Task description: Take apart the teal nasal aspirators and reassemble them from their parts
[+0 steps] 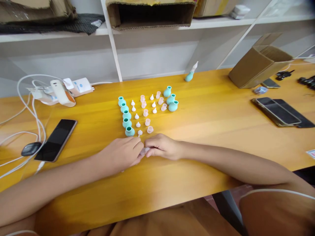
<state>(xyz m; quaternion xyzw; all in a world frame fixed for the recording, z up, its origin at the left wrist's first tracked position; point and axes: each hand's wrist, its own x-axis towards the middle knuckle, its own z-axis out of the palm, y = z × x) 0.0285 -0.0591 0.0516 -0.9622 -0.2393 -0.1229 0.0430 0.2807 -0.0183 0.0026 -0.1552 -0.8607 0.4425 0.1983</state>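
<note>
1. The wooden table (209, 118) is filling most of the frame and carrying everything in use, its front edge running just before the person's body, which is probably letting both forearms come in low.
2. The open carton (258, 65) is leaning at the upper right, well apart from the small parts, so it is likely leaving the middle of the frame for them.
3. The left hand (125, 151) and right hand (164, 147) are meeting just below the centre of the frame. The left is closing around one end of a small translucent piece (144, 150); the right is pinching its other end between thumb and fingers. Gripping from both sides is presumably steadying it; what the left fingers are covering, I cannot tell.
4. The tipped bulb (189, 77) is standing alone near the table's back edge, upper right of centre, perhaps being set apart because it is already bearing a white tip.
5. The teal bulbs (126, 115) are standing mouths up, five in a left column and three at the right, apparently for easy picking.
6. The pink cups (145, 113) are lining up inside those columns, five and three, seemingly matching the bulbs in number.
7. The white cones (136, 116), smallest, are sitting between bulbs and cups, likewise five and three, probably making complete sets easy to see.
</note>
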